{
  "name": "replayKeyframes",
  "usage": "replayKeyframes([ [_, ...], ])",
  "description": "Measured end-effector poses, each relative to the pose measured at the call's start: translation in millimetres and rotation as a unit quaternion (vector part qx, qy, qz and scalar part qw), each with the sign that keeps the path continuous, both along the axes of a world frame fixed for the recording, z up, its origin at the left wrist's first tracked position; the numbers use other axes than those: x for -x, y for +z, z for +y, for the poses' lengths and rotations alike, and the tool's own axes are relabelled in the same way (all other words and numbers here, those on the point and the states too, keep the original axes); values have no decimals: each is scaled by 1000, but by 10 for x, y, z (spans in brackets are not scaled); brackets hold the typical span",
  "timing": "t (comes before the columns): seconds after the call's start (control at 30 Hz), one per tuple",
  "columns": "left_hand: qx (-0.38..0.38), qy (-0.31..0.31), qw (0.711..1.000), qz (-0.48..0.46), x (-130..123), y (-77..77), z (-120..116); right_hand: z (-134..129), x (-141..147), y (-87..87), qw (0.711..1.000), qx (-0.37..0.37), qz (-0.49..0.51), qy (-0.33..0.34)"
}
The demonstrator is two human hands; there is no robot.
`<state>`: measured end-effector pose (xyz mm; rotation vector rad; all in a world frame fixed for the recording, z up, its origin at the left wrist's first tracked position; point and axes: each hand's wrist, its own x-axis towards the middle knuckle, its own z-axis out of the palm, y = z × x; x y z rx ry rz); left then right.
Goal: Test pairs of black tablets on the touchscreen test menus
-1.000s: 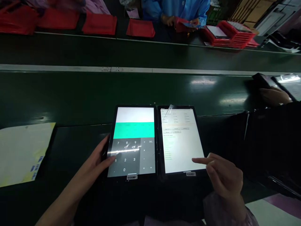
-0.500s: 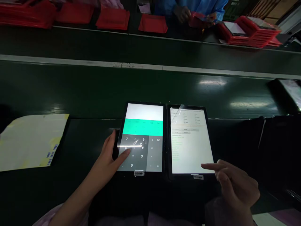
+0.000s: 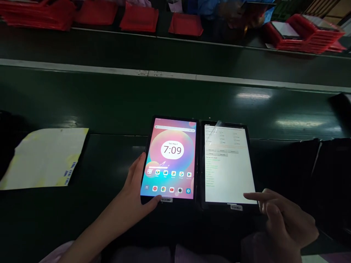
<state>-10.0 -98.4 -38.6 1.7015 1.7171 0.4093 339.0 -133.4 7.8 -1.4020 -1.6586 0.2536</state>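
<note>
Two lit tablets lie side by side. The left tablet (image 3: 172, 159) displays a colourful home screen with a clock reading 7:09. My left hand (image 3: 137, 190) is spread round its lower left corner, fingers along the left edge and thumb at the bottom edge near a small barcode label (image 3: 166, 199). On the right tablet (image 3: 230, 175) is a white page with checkboxes, grey buttons and green lines of text. A loose clear film stands up at its upper left. Over its lower right part, my right hand (image 3: 287, 215) points with the index finger, other fingers curled, holding nothing.
A pale sheet with yellowed edges (image 3: 49, 157) lies at left. Beyond a metal strip (image 3: 175, 75), red pouches (image 3: 139, 19) and a red stack (image 3: 309, 34) line the far side. A co-worker in blue handles a dark flat item there. Dark material (image 3: 331, 175) is at right.
The left tablet's screen went from a calculator to the home screen. My left thumb moved down from the keypad to the bottom edge. The view shifted slightly; my right hand still points at the right tablet.
</note>
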Motion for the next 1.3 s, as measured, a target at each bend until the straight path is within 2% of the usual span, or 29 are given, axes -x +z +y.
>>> replayKeyframes([
  [0.1, -12, 21, 1000, 7, -27, -34, 84, -10, -2, -8, 1000, -6, -6, -3],
  [0.23, 19, 70, 997, 4, -98, -24, 193, -7, -10, -8, 1000, -14, -19, -3],
  [0.33, 22, 73, 997, -6, -119, -16, 219, -1, 5, 0, 1000, -12, -19, -7],
  [0.5, -43, 76, 994, -65, -21, -38, 191, -2, 57, 9, 1000, -4, 15, -27],
  [0.6, -76, 82, 990, -83, 55, 11, 196, 6, 41, -10, 1000, -5, 16, -22],
  [0.7, -99, 50, 994, -13, 72, 89, 208, 15, 2, -37, 1000, -22, 8, 3],
  [0.8, -139, -11, 989, 54, 15, 120, 198, 7, -8, -45, 1000, -13, 16, -19],
  [0.93, -180, -104, 974, 91, -138, 74, 149, -15, 17, -29, 999, 4, 27, -34],
  [1.03, -221, -144, 961, 87, -262, 49, 110, -18, 35, -17, 999, 6, 29, -33],
  [1.13, -225, -148, 960, 72, -301, 81, 106, -10, 42, -8, 999, 9, 43, -32],
  [1.3, -196, -82, 974, 79, -158, 166, 182, 1, 30, -25, 998, -5, 55, -25],
])
